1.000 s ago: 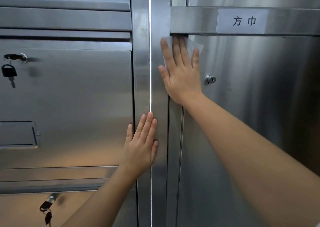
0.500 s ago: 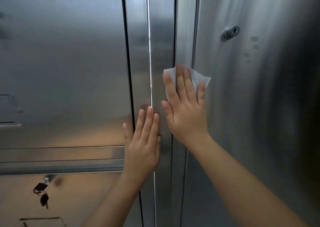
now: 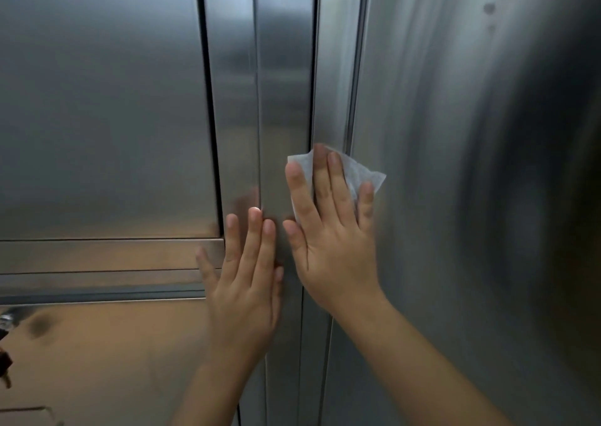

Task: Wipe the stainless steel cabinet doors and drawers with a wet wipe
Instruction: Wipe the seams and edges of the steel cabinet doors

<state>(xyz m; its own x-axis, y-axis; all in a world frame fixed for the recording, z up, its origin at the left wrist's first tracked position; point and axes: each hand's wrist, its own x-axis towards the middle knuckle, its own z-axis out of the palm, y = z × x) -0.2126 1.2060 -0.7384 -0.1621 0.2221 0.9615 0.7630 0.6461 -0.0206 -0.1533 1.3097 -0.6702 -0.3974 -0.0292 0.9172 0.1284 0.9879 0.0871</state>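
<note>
A stainless steel cabinet fills the view. My right hand (image 3: 328, 230) lies flat with straight fingers and presses a white wet wipe (image 3: 364, 173) against the left edge of the tall right door (image 3: 471, 165) and the vertical post (image 3: 283, 84) beside it. The wipe shows above and to the right of my fingertips. Next to it on the left, my left hand (image 3: 247, 282) rests flat and bare on the post, fingers pointing up. The left door (image 3: 104, 100) is above and left of that hand.
Below the left door run horizontal steel strips (image 3: 97, 272), then a lower panel (image 3: 113, 360). Dark keys (image 3: 5, 365) hang at the far left edge of that panel. A few smudge spots (image 3: 489, 9) mark the top of the right door.
My right hand has slid the wipe down the right door's edge from just under the labelled bar. The view has dropped with it, so the lock and label are gone from sight. My left hand has stayed on the post.
</note>
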